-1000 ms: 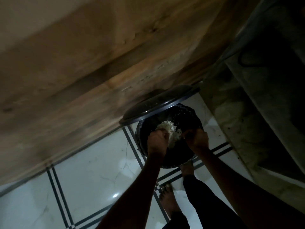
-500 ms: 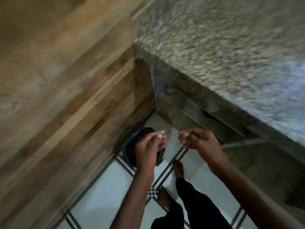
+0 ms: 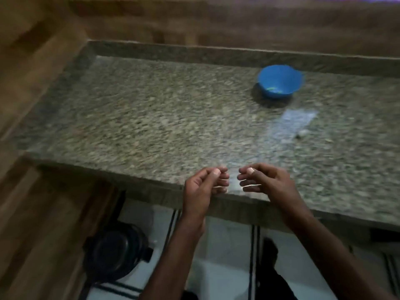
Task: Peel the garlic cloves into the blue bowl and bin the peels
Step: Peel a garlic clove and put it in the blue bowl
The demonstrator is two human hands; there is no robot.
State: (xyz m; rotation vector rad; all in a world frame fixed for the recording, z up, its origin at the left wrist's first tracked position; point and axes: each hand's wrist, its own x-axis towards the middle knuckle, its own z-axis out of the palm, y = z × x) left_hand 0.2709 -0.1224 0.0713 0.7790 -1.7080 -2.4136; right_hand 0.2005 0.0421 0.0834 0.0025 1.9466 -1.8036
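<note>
The blue bowl (image 3: 279,77) stands on the granite counter (image 3: 151,118) at the back right, with something small and pale in its bottom. Both my hands hover over the counter's front edge, far from the bowl. My left hand (image 3: 202,188) has its fingers curled in and its thumb against the fingertips; I see nothing in it. My right hand (image 3: 267,182) mirrors it a short gap to the right, also with nothing visible in it. The black bin (image 3: 114,254) sits on the floor at the lower left, its lid down.
Wood-panelled walls run along the left side and behind the counter. A small dark scrap (image 3: 299,135) lies on the counter right of centre. Below the counter edge is white tiled floor with dark lines, and my foot (image 3: 270,251).
My hands rose from the open bin, where they dropped pale peels, to above the counter edge. The view swung up from the floor to the countertop, and the bin lid is now down.
</note>
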